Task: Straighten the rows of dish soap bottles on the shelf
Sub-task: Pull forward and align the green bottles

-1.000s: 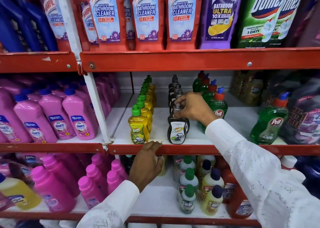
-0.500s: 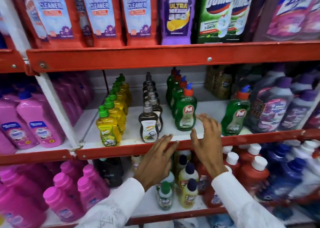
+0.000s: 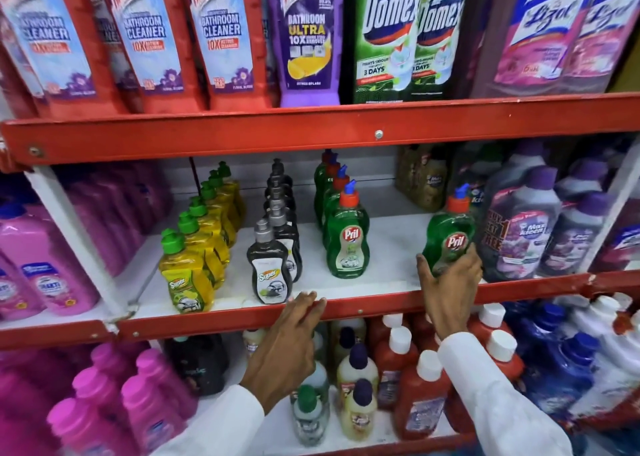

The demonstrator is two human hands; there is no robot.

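On the middle shelf [image 3: 381, 284], between the red rails, I see three files of dish soap running from the near edge to the far wall: the yellow row [image 3: 204, 234] at the left, the black row [image 3: 278, 234] in the centre, the green Pril row [image 3: 337, 220] right of that. All three stand upright and look fairly true.

Well apart from them, far over to the right and just beside the big purple cleaner bottles [image 3: 519, 227], is the stray Pril bottle [image 3: 448, 234]. It leans a little, its cap tipped right, its long axis close to vertical. My right hand [image 3: 446, 282] is wrapped around its lower body, thumb on the left side, fingers curled over the front right, so it is pinching that bottle. Whether the base is on the shelf or just lifted I cannot tell.

My left hand [image 3: 287, 338] is spread, fingertips laid flat on the front rail [image 3: 207, 317] below the black row, holding nothing.

What matters, as I judge it: the green row lies to the left of the held bottle, with bare shelf between. The right hand is nearer and already has it, so the carry goes left, landing upright at the near end of that file.
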